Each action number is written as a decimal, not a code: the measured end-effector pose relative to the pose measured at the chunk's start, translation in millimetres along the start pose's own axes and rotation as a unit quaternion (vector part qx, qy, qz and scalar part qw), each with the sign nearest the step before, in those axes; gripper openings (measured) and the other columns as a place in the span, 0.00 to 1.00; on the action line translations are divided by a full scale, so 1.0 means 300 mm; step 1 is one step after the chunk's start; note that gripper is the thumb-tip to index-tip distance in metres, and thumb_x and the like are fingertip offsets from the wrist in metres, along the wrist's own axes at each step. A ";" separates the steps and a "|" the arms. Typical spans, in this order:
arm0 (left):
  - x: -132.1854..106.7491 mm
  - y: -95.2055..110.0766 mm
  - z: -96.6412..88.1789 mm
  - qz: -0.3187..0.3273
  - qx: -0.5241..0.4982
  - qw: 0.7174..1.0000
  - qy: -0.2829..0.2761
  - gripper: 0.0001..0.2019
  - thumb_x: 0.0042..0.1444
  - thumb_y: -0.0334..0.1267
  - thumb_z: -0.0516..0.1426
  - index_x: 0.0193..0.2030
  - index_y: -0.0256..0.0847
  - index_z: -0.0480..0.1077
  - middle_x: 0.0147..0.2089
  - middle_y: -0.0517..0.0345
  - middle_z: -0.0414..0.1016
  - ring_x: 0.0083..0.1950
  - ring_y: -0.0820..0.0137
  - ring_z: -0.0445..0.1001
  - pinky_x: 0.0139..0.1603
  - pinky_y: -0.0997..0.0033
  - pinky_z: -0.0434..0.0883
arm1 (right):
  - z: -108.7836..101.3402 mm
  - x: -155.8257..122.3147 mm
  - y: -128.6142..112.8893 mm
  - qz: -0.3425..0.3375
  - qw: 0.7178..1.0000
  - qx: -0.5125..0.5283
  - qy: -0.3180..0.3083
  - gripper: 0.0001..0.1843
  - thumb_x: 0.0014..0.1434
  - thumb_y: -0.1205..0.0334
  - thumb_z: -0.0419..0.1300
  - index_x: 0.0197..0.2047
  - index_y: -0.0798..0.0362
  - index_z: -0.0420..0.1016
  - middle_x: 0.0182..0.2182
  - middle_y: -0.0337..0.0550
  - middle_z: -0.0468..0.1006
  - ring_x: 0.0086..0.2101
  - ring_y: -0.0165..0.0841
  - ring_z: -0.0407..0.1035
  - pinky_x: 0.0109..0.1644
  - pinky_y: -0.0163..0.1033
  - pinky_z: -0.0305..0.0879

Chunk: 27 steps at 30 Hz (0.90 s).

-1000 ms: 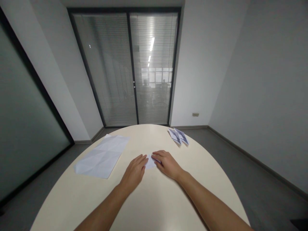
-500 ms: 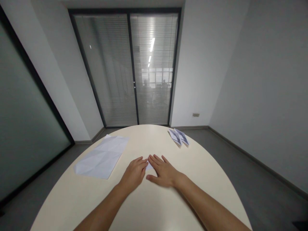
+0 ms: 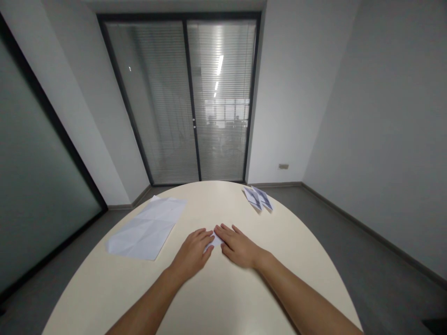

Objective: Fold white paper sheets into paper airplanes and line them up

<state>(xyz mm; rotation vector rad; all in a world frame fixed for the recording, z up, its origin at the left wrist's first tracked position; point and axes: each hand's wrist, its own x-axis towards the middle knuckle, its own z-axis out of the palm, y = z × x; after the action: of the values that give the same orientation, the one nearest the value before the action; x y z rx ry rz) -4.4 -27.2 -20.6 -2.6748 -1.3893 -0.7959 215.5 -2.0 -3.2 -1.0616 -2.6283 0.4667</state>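
Note:
A small piece of white folded paper (image 3: 216, 240) lies on the round table between my two hands, mostly covered by them. My left hand (image 3: 194, 252) rests on its left part, fingers stretched forward and the thumb a little apart at the near side. From the other side my right hand (image 3: 239, 246) lies flat with its fingertips on the paper's right edge and its thumb near the lower corner. Neither hand grips the paper; both press down with open fingers. The shape of the paper under the fingers is hidden.
A large creased sheet of white paper (image 3: 146, 230) lies at the left of the cream table (image 3: 216, 298). Two folded paper pieces with dark markings (image 3: 258, 199) lie near the far right edge. Beyond stands a glass door with blinds (image 3: 181, 102).
My right thumb has drawn in toward its fingers, and my left thumb has come out to the side. More of the small folded paper shows between the hands.

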 end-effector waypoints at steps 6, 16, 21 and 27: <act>0.000 0.000 0.004 -0.004 0.003 1.000 0.004 0.14 0.64 0.36 0.55 0.56 0.44 0.73 0.59 0.53 0.76 0.61 0.59 0.70 0.64 0.51 0.67 | -0.048 0.005 -0.005 -0.043 0.996 -0.041 0.073 0.18 0.65 0.60 0.55 0.56 0.51 0.75 0.57 0.48 0.76 0.55 0.43 0.66 0.60 0.49 0.60; 0.010 0.034 -0.040 -0.036 0.003 0.999 0.016 0.11 0.65 0.35 0.53 0.50 0.42 0.73 0.50 0.52 0.79 0.52 0.60 0.74 0.55 0.55 0.71 | -0.062 0.005 -0.011 -0.048 0.994 -0.044 0.083 0.13 0.66 0.57 0.56 0.49 0.51 0.78 0.48 0.48 0.80 0.47 0.40 0.70 0.53 0.43 0.61; 0.011 0.039 -0.046 -0.083 0.014 0.996 0.025 0.08 0.63 0.37 0.55 0.47 0.41 0.73 0.46 0.51 0.79 0.47 0.58 0.75 0.50 0.56 0.71 | -0.057 0.008 -0.008 -0.021 0.994 -0.030 0.102 0.15 0.67 0.55 0.56 0.51 0.52 0.77 0.45 0.47 0.81 0.46 0.40 0.71 0.51 0.41 0.62; 0.010 0.039 -0.038 -0.105 -0.015 0.993 0.050 0.08 0.63 0.37 0.56 0.47 0.41 0.73 0.45 0.52 0.79 0.47 0.59 0.75 0.50 0.57 0.72 | -0.068 0.000 -0.020 0.005 0.995 -0.030 0.099 0.17 0.67 0.54 0.55 0.54 0.51 0.76 0.45 0.45 0.82 0.42 0.39 0.72 0.48 0.42 0.64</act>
<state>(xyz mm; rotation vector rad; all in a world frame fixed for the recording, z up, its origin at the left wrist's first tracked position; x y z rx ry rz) 1.2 -34.7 -6.8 -2.4992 -1.6659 -0.9602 219.2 -1.9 17.8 -1.0796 -2.4782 0.2711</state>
